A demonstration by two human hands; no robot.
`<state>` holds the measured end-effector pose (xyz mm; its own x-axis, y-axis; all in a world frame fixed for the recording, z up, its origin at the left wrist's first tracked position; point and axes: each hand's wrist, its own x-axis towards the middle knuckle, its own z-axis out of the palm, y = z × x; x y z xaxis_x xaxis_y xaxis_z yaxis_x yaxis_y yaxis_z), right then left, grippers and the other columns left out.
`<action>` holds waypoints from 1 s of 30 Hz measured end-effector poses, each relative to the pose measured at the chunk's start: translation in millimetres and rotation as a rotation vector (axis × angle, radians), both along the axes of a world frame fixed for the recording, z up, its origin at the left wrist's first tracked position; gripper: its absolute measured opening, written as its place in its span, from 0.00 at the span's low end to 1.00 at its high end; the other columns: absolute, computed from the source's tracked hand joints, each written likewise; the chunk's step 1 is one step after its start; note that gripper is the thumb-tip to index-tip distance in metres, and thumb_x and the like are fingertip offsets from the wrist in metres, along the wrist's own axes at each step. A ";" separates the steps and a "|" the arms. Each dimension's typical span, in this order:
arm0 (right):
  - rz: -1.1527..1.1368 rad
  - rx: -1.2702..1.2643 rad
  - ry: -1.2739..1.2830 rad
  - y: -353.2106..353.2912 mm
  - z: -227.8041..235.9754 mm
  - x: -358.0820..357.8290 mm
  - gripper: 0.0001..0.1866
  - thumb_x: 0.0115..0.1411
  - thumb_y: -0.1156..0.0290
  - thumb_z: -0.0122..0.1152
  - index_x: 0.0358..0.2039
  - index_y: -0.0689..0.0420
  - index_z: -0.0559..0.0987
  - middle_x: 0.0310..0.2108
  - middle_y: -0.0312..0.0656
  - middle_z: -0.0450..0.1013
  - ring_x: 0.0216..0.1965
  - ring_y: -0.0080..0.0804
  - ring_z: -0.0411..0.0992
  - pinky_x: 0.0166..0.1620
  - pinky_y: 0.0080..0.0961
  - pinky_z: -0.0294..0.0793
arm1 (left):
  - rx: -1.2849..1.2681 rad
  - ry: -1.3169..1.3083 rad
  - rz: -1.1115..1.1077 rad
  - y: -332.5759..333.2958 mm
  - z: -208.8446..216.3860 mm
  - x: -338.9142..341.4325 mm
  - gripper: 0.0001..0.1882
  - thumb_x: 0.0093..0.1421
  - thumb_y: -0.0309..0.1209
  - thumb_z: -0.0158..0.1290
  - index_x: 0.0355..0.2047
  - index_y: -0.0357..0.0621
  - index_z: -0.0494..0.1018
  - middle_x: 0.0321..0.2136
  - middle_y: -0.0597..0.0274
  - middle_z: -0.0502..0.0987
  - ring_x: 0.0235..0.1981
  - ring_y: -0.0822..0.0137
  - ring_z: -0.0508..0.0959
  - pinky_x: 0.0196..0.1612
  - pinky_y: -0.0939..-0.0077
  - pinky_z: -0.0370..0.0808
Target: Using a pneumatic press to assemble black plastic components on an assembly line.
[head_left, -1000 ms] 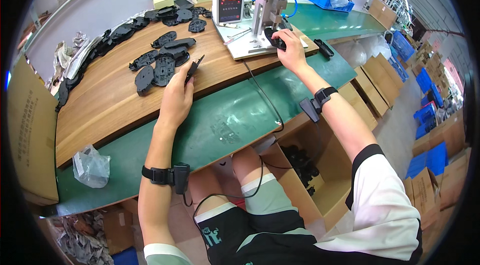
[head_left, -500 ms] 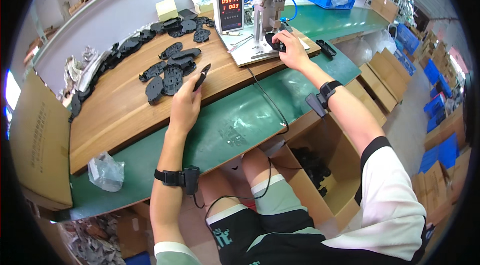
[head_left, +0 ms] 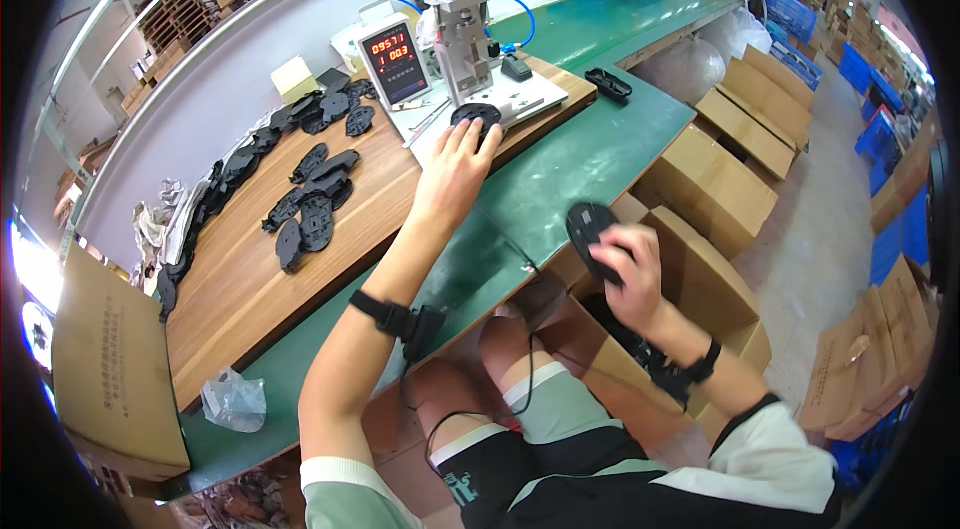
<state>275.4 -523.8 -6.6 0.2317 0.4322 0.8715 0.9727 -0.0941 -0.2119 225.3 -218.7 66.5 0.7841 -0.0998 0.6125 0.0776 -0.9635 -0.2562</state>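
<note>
My left hand (head_left: 457, 169) reaches to the bench press (head_left: 462, 44), its fingers closed over a black oval plastic shell (head_left: 474, 113) on the white base plate (head_left: 540, 95), below the press head. The fingers hide part of that shell. My right hand (head_left: 636, 274) grips another black oval plastic shell (head_left: 590, 229), shaped like a computer mouse body. It is held in the air near the bench's front edge, above an open cardboard box (head_left: 715, 284) with black pieces inside. A control box with red digits (head_left: 396, 59) stands beside the press.
Several black shells (head_left: 316, 214) lie on the wooden board (head_left: 225, 319), with a long row along the wall. A small black piece (head_left: 609, 85) rests on the green bench (head_left: 640, 144). A plastic bag (head_left: 235, 399) lies front left. Cardboard boxes (head_left: 705, 189) stand at right.
My left hand has moved from over the wooden board to the press with a shell. My right hand has left the press and come back toward me, over the cardboard box, carrying a shell.
</note>
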 end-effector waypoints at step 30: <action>-0.168 -0.109 0.815 -68.1 -151.5 -35.9 0.10 0.61 0.82 0.57 0.43 0.61 0.80 0.47 0.51 0.77 0.52 0.51 0.75 0.57 0.38 0.74 | -0.122 -0.082 -0.063 6.2 -18.0 88.0 0.21 0.63 0.20 0.48 0.57 0.40 0.70 0.48 0.41 0.79 0.54 0.44 0.79 0.59 0.54 0.75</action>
<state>239.5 -591.9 -158.1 0.8396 0.4077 0.3590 0.4904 -0.2844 -0.8238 313.2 -212.5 48.4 0.7256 -0.0680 0.6848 0.0321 -0.9907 -0.1324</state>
